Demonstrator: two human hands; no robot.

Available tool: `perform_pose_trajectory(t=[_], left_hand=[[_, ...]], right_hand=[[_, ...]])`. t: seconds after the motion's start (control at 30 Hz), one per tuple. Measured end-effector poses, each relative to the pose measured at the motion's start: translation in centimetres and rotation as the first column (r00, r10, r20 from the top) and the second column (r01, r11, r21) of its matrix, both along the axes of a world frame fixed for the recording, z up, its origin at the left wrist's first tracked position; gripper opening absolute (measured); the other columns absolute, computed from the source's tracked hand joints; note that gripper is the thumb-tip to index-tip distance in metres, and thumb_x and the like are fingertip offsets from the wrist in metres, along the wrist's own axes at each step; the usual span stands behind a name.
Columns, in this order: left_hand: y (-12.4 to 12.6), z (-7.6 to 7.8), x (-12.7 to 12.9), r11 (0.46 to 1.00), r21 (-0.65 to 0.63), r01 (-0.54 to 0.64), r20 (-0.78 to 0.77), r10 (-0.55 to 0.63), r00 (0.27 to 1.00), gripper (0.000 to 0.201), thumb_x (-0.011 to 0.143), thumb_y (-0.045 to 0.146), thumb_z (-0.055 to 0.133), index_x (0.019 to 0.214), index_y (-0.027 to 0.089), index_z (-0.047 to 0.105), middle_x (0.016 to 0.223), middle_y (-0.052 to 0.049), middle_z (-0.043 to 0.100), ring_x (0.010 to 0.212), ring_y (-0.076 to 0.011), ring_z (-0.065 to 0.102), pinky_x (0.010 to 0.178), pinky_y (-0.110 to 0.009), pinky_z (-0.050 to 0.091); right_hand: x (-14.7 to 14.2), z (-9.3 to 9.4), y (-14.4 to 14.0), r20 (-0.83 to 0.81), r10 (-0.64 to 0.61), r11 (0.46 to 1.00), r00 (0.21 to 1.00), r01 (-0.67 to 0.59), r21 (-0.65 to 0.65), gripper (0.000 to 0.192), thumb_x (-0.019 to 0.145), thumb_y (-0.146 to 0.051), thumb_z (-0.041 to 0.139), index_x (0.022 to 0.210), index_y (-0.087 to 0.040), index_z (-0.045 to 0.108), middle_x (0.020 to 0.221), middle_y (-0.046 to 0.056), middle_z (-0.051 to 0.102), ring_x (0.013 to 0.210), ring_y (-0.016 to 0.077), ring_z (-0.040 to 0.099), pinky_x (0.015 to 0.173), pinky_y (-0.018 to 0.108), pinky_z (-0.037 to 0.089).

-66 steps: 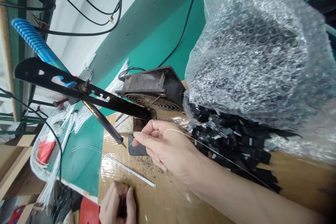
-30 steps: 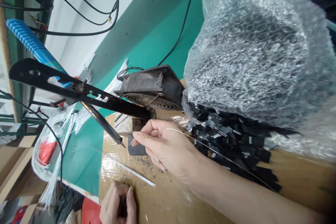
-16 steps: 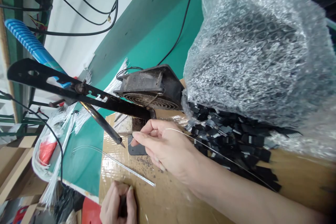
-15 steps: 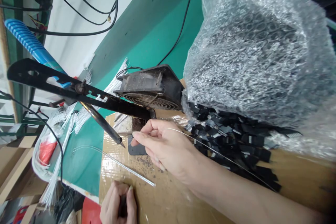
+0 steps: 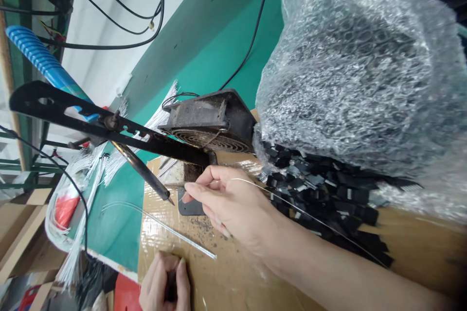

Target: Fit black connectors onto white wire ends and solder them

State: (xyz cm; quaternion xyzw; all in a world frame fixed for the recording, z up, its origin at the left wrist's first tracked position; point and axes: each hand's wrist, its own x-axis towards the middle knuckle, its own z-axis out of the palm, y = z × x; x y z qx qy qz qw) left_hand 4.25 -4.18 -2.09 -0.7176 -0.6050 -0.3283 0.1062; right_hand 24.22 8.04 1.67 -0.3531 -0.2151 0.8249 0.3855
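So we've got the solder wire (image 5: 292, 206) pinched between thumb and forefinger of our right hand (image 5: 233, 209), dead centre of the frame, with the free end poking out toward the soldering iron tip (image 5: 170, 200) just left of the fingertips. The rest of the wire trails off to the lower right, over the pile of black connectors (image 5: 321, 199). Under the fingers sits a small dark plate (image 5: 189, 209) on the taped cardboard sheet (image 5: 233, 277).

Our left hand (image 5: 166, 284) is down at the bottom edge, curled shut around something small and dark; can't make out what it is.

What worries us here: the fingertips are really near that iron tip, so one twitch forward probably means a burn. The wire is thin and floppy too, so it could bend off target and blob solder onto the cardboard instead. The long tail could also snag in the connectors and yank the end off line.

Further out, the iron hangs from a black lever arm (image 5: 95, 124) running in from the left, a grimy fan (image 5: 211, 124) sits just behind it, and the bubble wrap bag (image 5: 357, 68) fills the upper right.
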Motion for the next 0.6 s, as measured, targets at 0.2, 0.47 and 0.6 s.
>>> perform_pose_trajectory(t=[0.2, 0.47, 0.6], left_hand=[[-0.03, -0.11, -0.07, 1.000, 0.003, 0.004, 0.010, -0.004, 1.000, 0.028, 0.093, 0.017, 0.066, 0.068, 0.020, 0.054, 0.060, 0.004, 0.048, 0.049, -0.0102, 0.042, 0.048, -0.024, 0.034], [0.04, -0.01, 0.26, 1.000, 0.009, 0.000, 0.016, 0.000, 1.000, 0.029, 0.093, 0.015, 0.066, 0.067, 0.020, 0.053, 0.060, 0.004, 0.046, 0.048, -0.0100, 0.040, 0.047, -0.025, 0.032], [0.03, 0.02, 0.22, 1.000, 0.008, 0.006, 0.019, -0.006, 1.000, 0.028, 0.093, 0.015, 0.066, 0.068, 0.020, 0.053, 0.061, 0.004, 0.047, 0.050, -0.0098, 0.042, 0.048, -0.024, 0.034]], right_hand=[[-0.03, 0.01, -0.09, -0.023, 0.012, 1.000, 1.000, -0.012, -0.009, 0.033, 0.097, -0.012, 0.063, 0.066, -0.019, 0.057, 0.038, -0.013, 0.038, 0.031, 0.0037, 0.028, 0.040, 0.022, 0.022], [-0.15, -0.18, 0.05, 0.004, 0.012, 1.000, 1.000, -0.012, 0.016, 0.030, 0.097, -0.014, 0.065, 0.068, -0.019, 0.058, 0.036, -0.013, 0.037, 0.032, 0.0045, 0.030, 0.041, 0.022, 0.025], [-0.19, -0.25, -0.05, 0.010, 0.009, 1.000, 1.000, -0.009, 0.025, 0.030, 0.097, -0.015, 0.063, 0.069, -0.019, 0.059, 0.038, -0.012, 0.038, 0.032, 0.0054, 0.031, 0.041, 0.023, 0.025]])
